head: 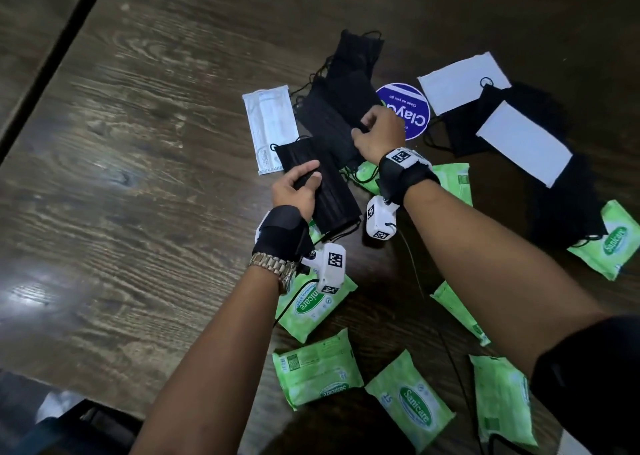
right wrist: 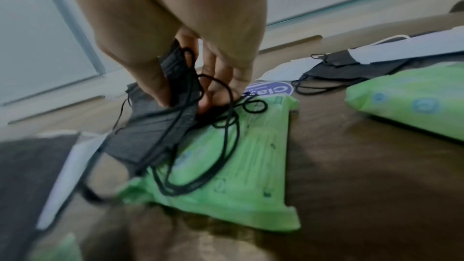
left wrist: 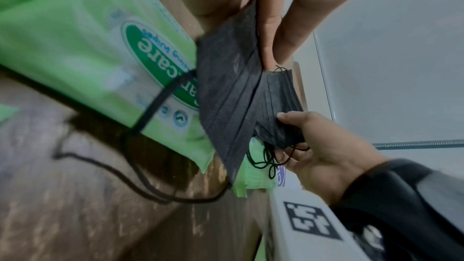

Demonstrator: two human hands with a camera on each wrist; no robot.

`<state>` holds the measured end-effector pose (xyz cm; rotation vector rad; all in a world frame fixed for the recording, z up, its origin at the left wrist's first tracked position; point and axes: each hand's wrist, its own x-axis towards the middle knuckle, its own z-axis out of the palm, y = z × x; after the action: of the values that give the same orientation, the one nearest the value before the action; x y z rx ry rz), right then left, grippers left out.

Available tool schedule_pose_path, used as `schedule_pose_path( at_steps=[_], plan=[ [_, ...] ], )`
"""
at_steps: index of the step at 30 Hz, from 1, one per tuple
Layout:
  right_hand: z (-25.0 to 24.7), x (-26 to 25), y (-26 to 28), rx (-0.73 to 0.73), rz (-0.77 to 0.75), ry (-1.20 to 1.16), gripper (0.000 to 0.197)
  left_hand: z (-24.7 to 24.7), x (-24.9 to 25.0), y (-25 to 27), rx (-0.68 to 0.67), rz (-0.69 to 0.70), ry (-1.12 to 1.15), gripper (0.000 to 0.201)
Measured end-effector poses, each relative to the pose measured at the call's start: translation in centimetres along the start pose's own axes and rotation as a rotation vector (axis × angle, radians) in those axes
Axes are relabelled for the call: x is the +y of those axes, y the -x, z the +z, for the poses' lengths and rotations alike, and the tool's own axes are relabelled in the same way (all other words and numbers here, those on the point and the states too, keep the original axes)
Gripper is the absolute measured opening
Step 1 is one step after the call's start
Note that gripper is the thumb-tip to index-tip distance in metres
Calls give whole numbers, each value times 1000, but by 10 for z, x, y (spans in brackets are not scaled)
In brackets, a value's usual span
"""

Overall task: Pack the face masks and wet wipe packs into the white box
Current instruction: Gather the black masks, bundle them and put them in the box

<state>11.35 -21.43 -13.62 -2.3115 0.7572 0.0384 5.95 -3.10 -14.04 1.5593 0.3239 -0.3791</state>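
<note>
My left hand (head: 298, 187) grips a black face mask (head: 322, 191) by its upper end, thumb on top; the same black face mask (left wrist: 231, 94) fills the left wrist view. My right hand (head: 375, 132) pinches a bunch of black masks (head: 332, 122) lifted off the table, their ear loops (right wrist: 216, 130) dangling over a green wet wipe pack (right wrist: 238, 170). More black masks (head: 356, 59) lie behind. A wrapped white mask (head: 270, 125) lies to the left. White masks (head: 462, 82) and black ones sit at the right. The white box is not in view.
Several green wet wipe packs (head: 317, 368) lie scattered near me and at the right (head: 614, 238) on the dark wooden table (head: 138, 143). A round blue sticker (head: 412, 115) lies beside my right hand. The table's left half is bare wood.
</note>
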Motion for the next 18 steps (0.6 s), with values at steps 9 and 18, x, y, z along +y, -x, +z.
schedule_pose_path(
  at_steps=[9, 18],
  plan=[
    [-32, 24, 49, -140, 220, -1024, 19, 4, 2, -1, -6, -136, 125, 49],
    [-27, 36, 110, -286, -64, -616, 27, 14, 16, 7, -110, -214, 253, 31]
  ],
)
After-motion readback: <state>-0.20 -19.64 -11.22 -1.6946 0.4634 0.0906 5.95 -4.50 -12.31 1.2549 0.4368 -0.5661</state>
